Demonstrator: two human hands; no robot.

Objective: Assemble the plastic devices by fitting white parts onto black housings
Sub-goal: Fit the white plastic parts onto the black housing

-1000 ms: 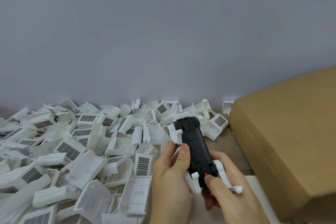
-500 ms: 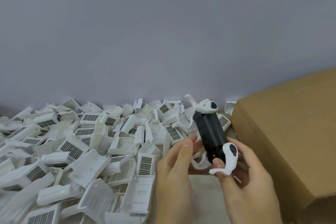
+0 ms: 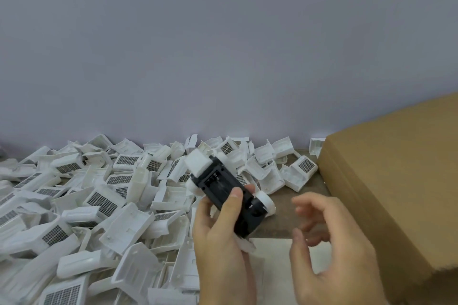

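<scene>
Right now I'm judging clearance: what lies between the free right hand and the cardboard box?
In the head view, nothing: bare brown table separates the right hand from the cardboard box.

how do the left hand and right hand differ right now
The left hand grips the black housing, thumb pressed on its top face; the right hand holds nothing. The left hand's fingers wrap closed around the device, while the right hand's fingers are curled loosely open and blurred. The left hand touches the housing; the right sits apart, nearer the cardboard box. Both are bare.
</scene>
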